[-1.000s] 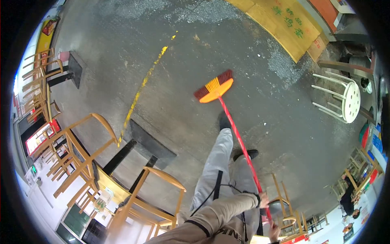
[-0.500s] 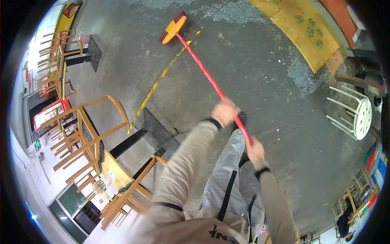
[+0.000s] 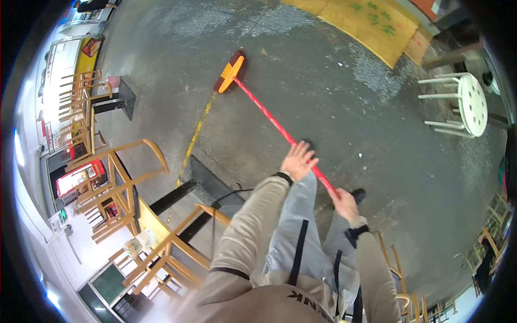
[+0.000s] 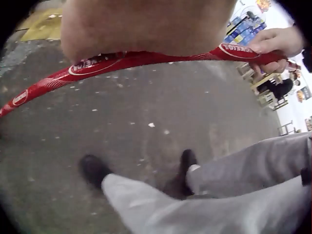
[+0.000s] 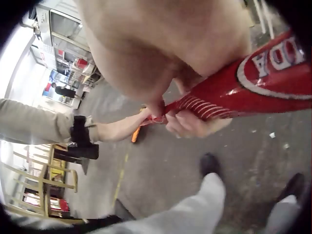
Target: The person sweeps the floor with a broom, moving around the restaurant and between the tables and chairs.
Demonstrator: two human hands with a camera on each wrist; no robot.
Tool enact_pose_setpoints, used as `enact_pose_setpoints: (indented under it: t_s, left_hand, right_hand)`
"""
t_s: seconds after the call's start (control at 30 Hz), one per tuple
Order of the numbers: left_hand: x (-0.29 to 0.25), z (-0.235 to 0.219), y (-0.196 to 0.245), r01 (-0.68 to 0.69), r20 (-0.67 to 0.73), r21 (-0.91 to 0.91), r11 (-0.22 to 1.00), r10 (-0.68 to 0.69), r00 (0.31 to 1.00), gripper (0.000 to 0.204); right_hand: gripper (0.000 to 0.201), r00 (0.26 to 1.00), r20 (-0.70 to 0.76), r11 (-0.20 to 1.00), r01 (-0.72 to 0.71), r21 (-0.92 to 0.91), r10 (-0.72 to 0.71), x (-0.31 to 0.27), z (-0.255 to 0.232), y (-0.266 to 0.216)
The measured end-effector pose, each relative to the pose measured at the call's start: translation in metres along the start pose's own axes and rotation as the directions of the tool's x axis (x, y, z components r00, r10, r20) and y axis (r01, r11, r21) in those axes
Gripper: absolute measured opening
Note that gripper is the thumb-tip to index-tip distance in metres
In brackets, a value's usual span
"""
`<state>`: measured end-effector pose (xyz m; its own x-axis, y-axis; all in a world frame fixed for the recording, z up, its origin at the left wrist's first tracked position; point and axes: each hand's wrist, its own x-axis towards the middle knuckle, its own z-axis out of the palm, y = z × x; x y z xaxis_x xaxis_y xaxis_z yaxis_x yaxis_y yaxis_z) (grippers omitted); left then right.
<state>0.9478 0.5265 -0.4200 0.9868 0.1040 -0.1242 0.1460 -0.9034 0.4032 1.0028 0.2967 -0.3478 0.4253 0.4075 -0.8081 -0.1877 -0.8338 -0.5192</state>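
A broom with an orange head and dark red and yellow bristles touches the floor at the far end of a yellow line. Its red handle slants back toward the person. The left hand lies over the middle of the handle, fingers straight and spread. Near the handle's end, the right hand grips it; the left wrist view shows this right hand with fingers curled round the handle. In the right wrist view, the right hand's curled fingers wrap the handle; the left hand is farther along it.
Wooden chairs rest upturned on tables at the left, over a black table base. White stools stand at right. Cardboard lies at the top right, near whitish patches on the grey floor.
From beside the feet, the broom head has swung forward and left, then come back slightly along the yellow line. Both hands have moved out from the body, and the left hand's fingers have spread.
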Motion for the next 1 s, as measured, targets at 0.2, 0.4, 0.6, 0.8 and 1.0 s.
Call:
enact_pose_setpoints:
  t_s: [0.2,0.4,0.6,0.8,1.0]
  left_hand:
    - [-0.040,0.092,0.281,-0.202,0.168,-0.278,0.939,0.255,0.952,0.041]
    - [-0.113,0.137,0.491,-0.306,0.489,-0.546,0.780,0.593,0.640,0.053]
    - [-0.156,0.133,0.490,-0.251,0.504,-0.494,0.833,0.509,0.698,0.047]
    - [-0.107,0.081,0.281,-0.147,0.438,-0.225,0.963,0.235,0.868,0.026]
    - [-0.062,-0.014,-0.026,0.114,0.131,0.209,0.971,-0.143,0.981,0.016]
  right_hand:
    - [0.042,0.963,-0.149,0.954,-0.248,-0.170,0.224,-0.194,-0.121,0.238]
    - [0.046,0.845,-0.451,0.807,-0.468,-0.362,0.288,-0.417,-0.132,0.305]
    - [0.045,0.825,-0.475,0.708,-0.531,-0.465,0.307,-0.435,-0.088,0.299]
    - [0.045,0.910,-0.366,0.856,-0.339,-0.390,0.193,-0.265,-0.031,0.195]
    - [0.041,0.982,-0.100,0.908,0.104,-0.405,-0.158,-0.038,0.056,-0.022]
